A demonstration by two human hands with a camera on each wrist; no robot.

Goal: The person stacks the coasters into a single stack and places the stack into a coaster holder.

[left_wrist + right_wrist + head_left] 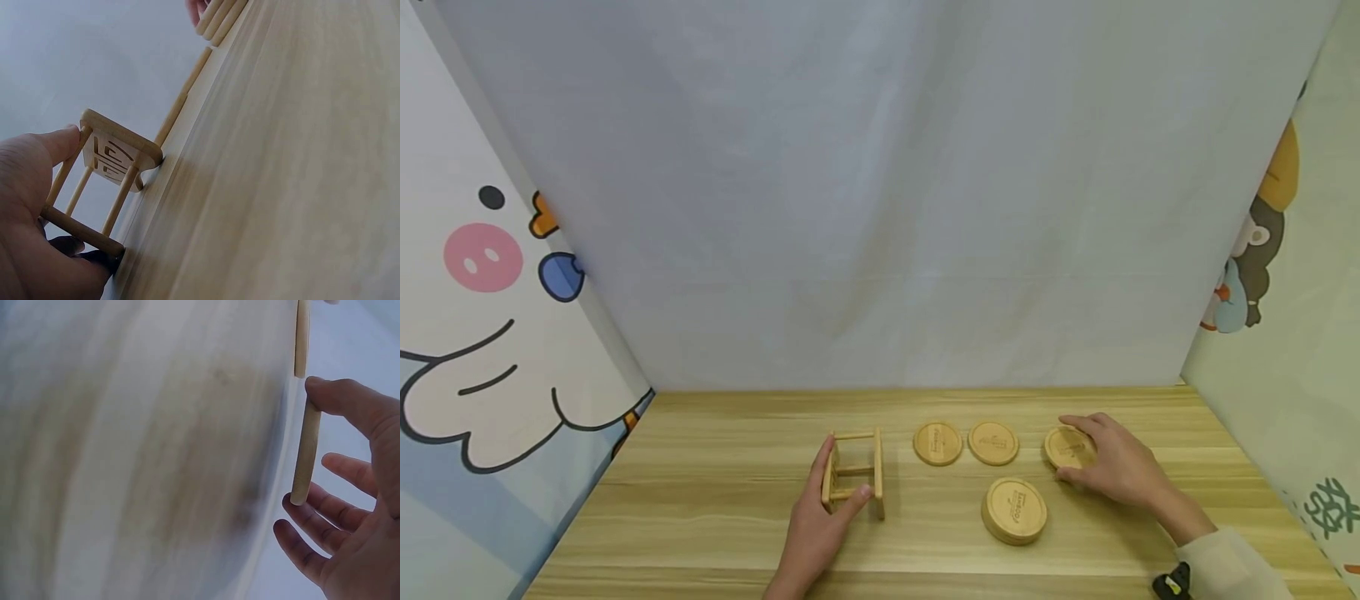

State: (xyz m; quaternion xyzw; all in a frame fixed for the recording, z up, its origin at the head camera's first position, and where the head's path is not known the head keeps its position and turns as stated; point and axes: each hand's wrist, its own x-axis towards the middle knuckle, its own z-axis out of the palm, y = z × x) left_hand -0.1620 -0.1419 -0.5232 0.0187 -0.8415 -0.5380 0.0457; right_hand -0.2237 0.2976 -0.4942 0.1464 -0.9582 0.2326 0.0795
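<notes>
A small wooden rack (854, 471) with rails between two end panels is gripped by my left hand (823, 518), thumb on its near side. In the left wrist view, cut-out lettering shows on the panel of the rack (115, 153). My right hand (1112, 462) pinches a round bamboo coaster (1070, 448) by its edge. The right wrist view has this coaster (306, 450) edge-on between thumb and fingertips. Two coasters lie flat side by side, one left (937, 442) and one right (993, 442), between the hands. Nearer me is a stack of coasters (1014, 510) with printed lettering on top.
The wood-grain table (715, 500) runs back to a pale curtain (880, 208). Cartoon-printed panels stand at the left (482, 358) and right (1285, 333). A black object (1172, 582) is beside the right sleeve (1232, 567).
</notes>
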